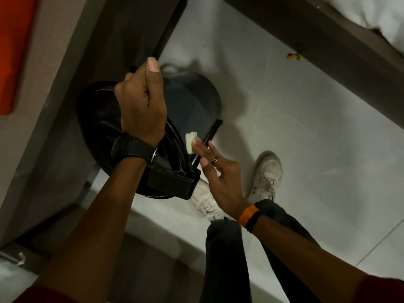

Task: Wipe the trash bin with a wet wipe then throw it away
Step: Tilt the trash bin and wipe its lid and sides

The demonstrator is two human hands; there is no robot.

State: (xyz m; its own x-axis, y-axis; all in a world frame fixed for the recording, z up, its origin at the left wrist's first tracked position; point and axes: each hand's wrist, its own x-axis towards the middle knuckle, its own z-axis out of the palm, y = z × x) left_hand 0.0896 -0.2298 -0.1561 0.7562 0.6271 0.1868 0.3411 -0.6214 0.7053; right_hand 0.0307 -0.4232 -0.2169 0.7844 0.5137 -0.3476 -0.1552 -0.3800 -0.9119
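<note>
Mid-wipe, by the look of it: wet wipe [191, 142] pressed against the trash bin [192, 106] near its rim, cleaning judged under way and not finished. Disposal of the wipe not yet done; how much of the bin already cleaned, impossible to tell from the dim, glossy surfaces.

Left hand [142, 106] closed in a fist around the upper edge of the raised lid [98, 119], thumb sticking up, holding it open. Right hand [220, 178] mostly open, fingers extended and spread, fingertips pinning the small folded wipe flat to the bin rather than gripping it. Bin itself on the pale tiled floor [306, 127], beside a dark furniture panel and in front of the white shoes [267, 173].

Bin round, dark, hard plastic by its sheen, with a smooth grey-blue inner wall. Lid an oval dish shape, glossy black, joined by a blocky hinge [172, 182]. Wipe small, off-white, soft, folded into a thick pad. Black watch [133, 149] on the left wrist, orange band [249, 217] on the right.
</note>
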